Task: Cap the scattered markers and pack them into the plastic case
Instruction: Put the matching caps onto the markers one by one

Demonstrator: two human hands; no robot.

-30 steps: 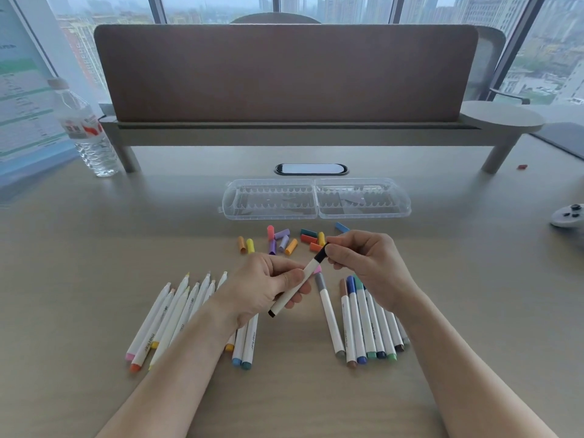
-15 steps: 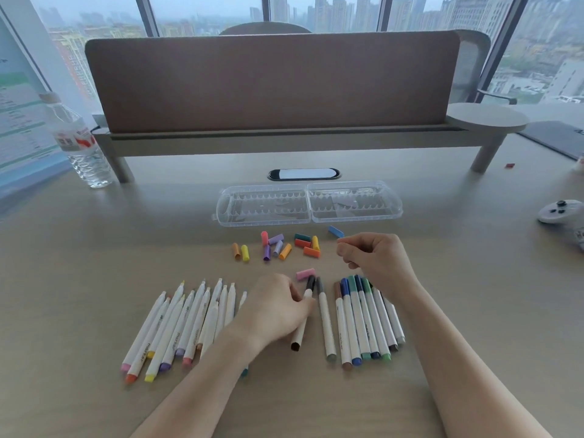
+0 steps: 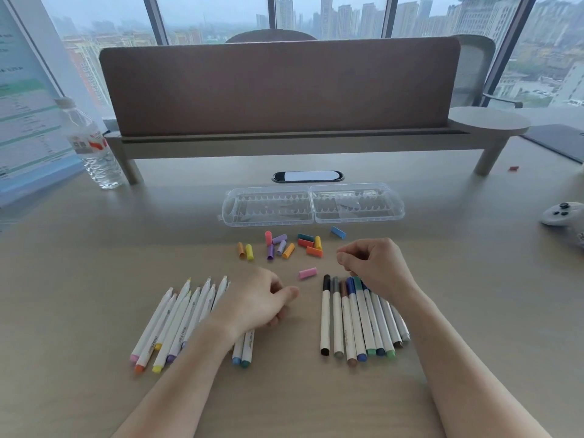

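Several uncapped white markers (image 3: pixel 177 320) lie in a fan at the left, partly under my left forearm. A row of capped markers (image 3: pixel 354 317) lies at the right, the black-capped marker (image 3: pixel 325 311) at its left end. Loose coloured caps (image 3: pixel 284 246) are scattered in front of the open clear plastic case (image 3: pixel 313 203), which holds no markers. A pink cap (image 3: pixel 307 273) lies between my hands. My left hand (image 3: pixel 259 298) rests on the table with loosely curled fingers, holding nothing. My right hand (image 3: pixel 369 263) hovers over the capped row's tops, fingers curled, nothing visible in them.
A water bottle (image 3: pixel 91 147) stands at the far left beside a raised desk shelf (image 3: pixel 284 143) with a brown screen. A white game controller (image 3: pixel 562 214) lies at the right edge. A small red piece (image 3: pixel 514 168) lies at the far right.
The black-capped marker held between both hands a second ago now lies at the left end of the capped row. My left hand let it go and moved left. The camera tilted up.
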